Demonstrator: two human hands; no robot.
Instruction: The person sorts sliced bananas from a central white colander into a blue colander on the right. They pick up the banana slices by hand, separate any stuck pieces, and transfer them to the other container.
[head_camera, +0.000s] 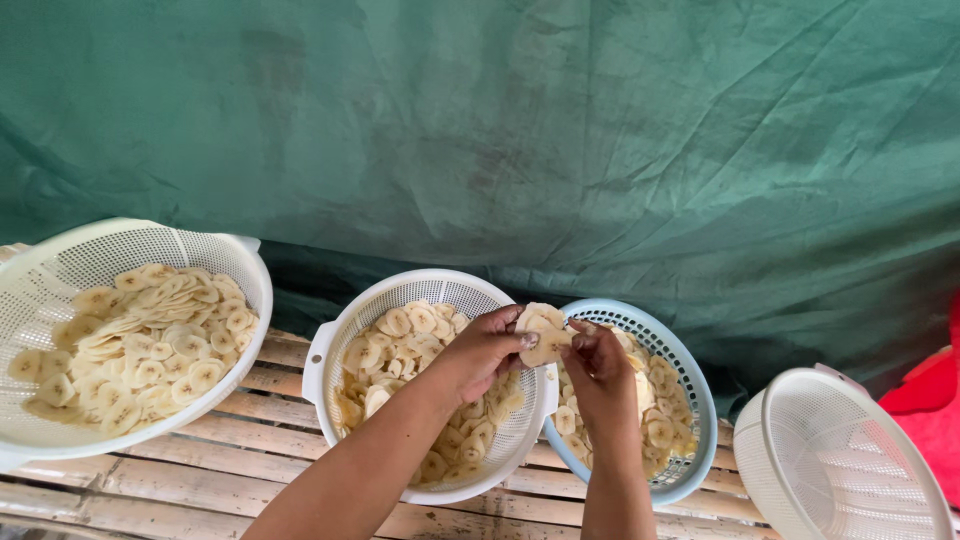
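Both hands, left hand (487, 345) and right hand (600, 368), pinch a clump of banana slices (541, 332) between the white basket (330, 345) and blue basket (700, 400), its long axis tilted upward toward the green tarp (600, 130).

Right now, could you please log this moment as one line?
left hand: holds banana slices | right hand: touches same slices | below: white colander, blue colander | surface: bamboo slats
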